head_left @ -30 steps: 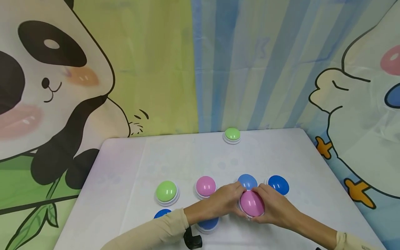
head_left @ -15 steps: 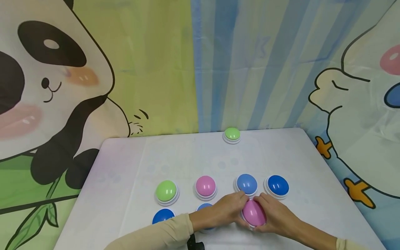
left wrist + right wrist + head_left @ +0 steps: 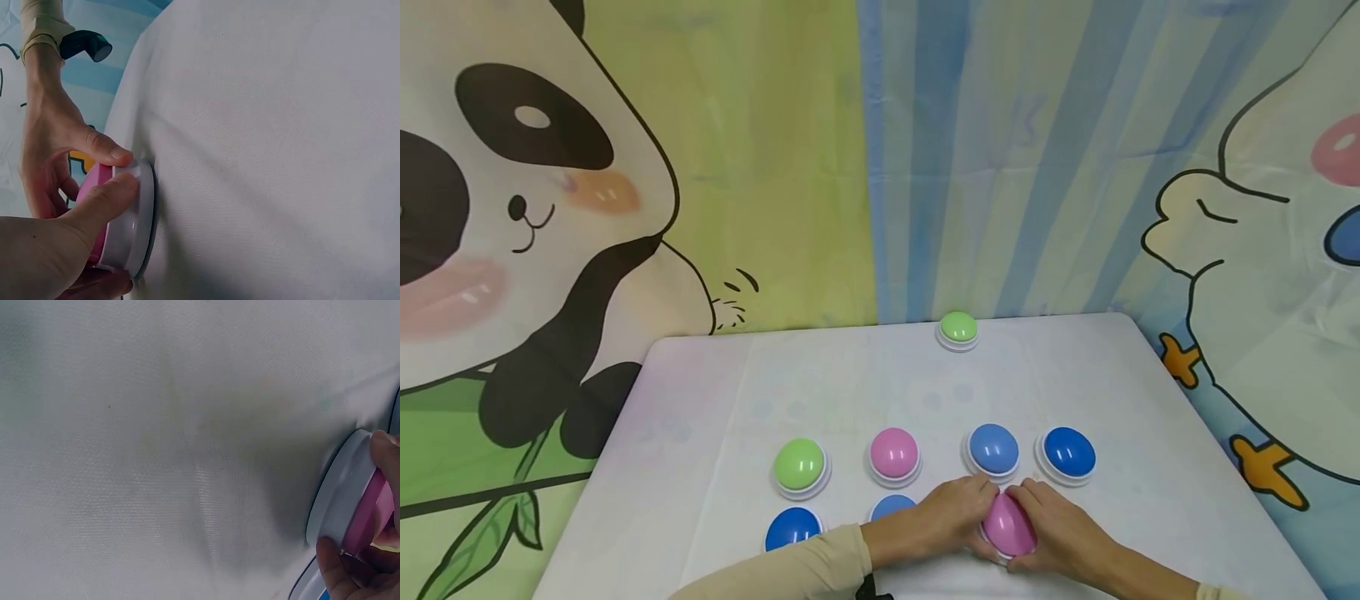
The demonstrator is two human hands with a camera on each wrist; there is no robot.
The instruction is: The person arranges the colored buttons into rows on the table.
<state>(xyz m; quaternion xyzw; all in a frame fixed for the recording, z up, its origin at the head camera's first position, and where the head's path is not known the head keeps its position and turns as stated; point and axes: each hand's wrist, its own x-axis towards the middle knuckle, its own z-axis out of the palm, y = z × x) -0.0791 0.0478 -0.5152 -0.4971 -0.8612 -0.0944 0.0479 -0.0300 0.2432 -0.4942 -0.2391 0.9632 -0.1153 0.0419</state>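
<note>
Between my two hands is a pink dome push button [image 3: 1009, 523] with a white round base. The left hand [image 3: 953, 517] grips its left side and the right hand [image 3: 1066, 533] its right side. In the left wrist view, both thumbs press on the white base [image 3: 128, 225], which sits at the tabletop; whether it touches cannot be told. The right wrist view has the right hand's fingers [image 3: 334, 572] round the base and pink dome. Just behind the held button stands a light blue button [image 3: 994, 450], with a dark blue one [image 3: 1067, 454] to its right.
On the white table [image 3: 835, 375], a green button [image 3: 799, 464] and another pink button [image 3: 895, 454] stand at the left. A dark blue button [image 3: 793, 527] and a light blue one [image 3: 891, 505] are partly behind the left arm. Another green button [image 3: 958, 327] is at the far edge.
Both hands have moved the pink button toward the person and slightly right, away from the light blue button behind it. The head view has tilted a little.
</note>
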